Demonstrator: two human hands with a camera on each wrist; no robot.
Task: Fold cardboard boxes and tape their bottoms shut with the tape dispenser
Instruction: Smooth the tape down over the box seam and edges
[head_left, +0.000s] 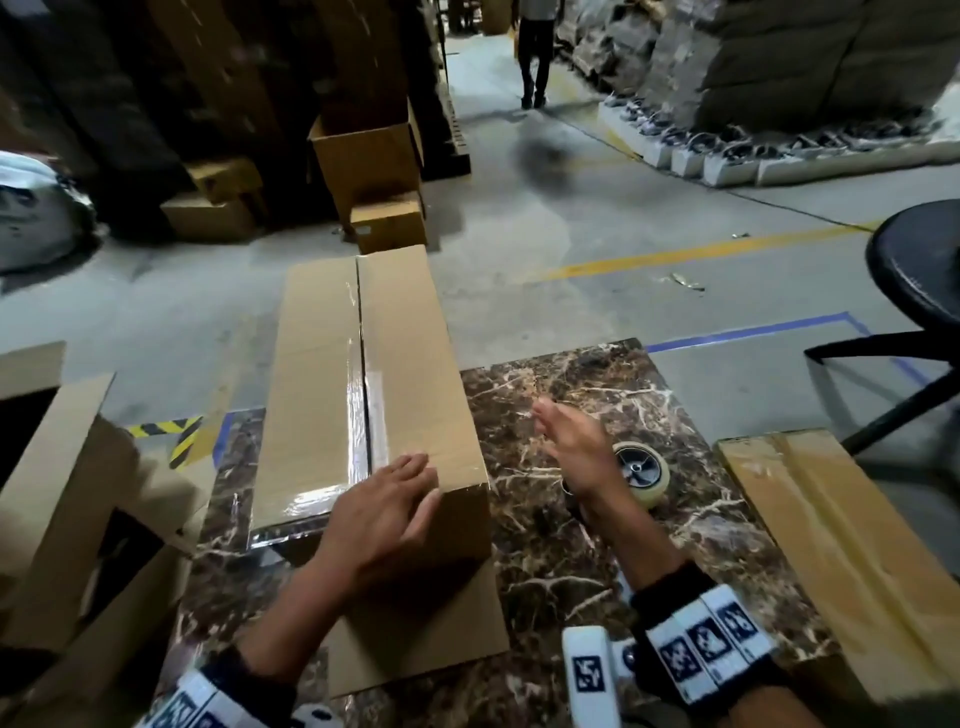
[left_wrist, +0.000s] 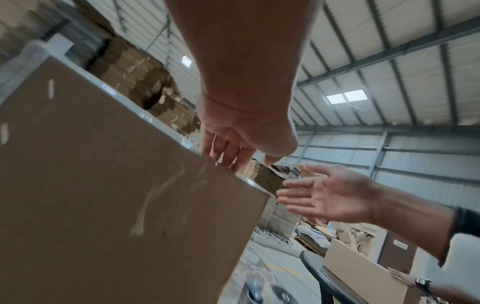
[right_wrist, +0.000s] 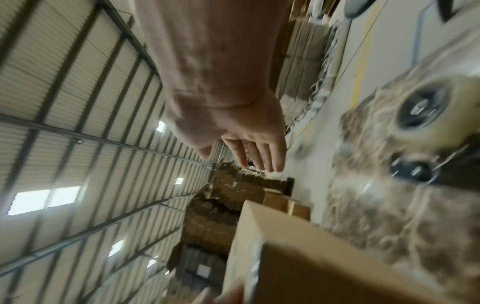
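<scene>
A long cardboard box (head_left: 322, 395) lies on the marbled table (head_left: 571, 551), its centre seam covered by clear tape (head_left: 358, 415). My left hand (head_left: 384, 514) rests on the box's near right corner with fingers straight; the left wrist view shows the left hand (left_wrist: 233, 148) laid over the top edge of the box (left_wrist: 103, 185). My right hand (head_left: 566, 441) hovers open to the right of the box, holding nothing. The tape dispenser (head_left: 641, 470) lies on the table just behind it, and in the right wrist view the tape dispenser (right_wrist: 426, 115) sits beyond my open right hand (right_wrist: 257, 152).
Flat cardboard (head_left: 852, 545) lies on the table's right side, and another sheet (head_left: 415, 639) lies under the box. An open box (head_left: 78, 519) stands at the left. A black stool (head_left: 919, 291) is at right. A person (head_left: 535, 52) stands far down the aisle.
</scene>
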